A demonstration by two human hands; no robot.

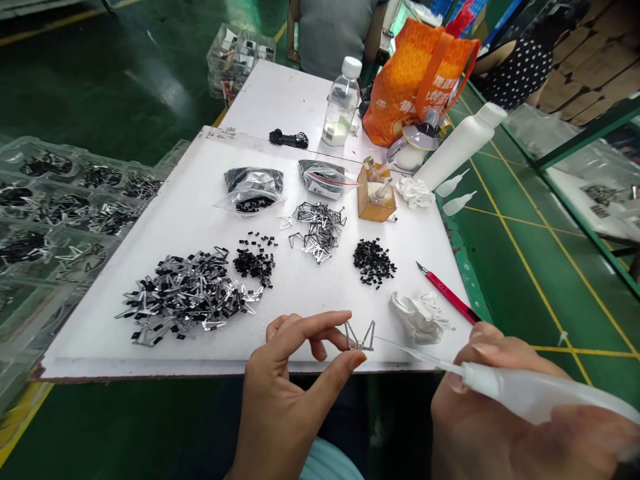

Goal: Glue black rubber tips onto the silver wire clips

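Observation:
Between thumb and fingers, my left hand (295,380) pinches a small grey metal bracket (360,339) shaped like a W, held up over the table's front edge. My right hand (480,413) is wrapped round a white squeeze bottle (535,393) with a long thin nozzle. The nozzle's tip is close to the bracket's right arm; whether they touch I cannot tell. Beyond my hands lie a heap of metal brackets with black pads (185,293), a smaller pile of bare brackets (320,227), and two piles of small black pads, one on the left (254,263) and one on the right (374,262).
Right of my hands are crumpled white tissue (420,317) and a red craft knife (447,291). Farther back stand a wooden box (376,207), a clear bottle (341,103), a tall white bottle (465,147) and an orange bag (415,83). Plastic trays (60,220) line the left. Other people sit beyond.

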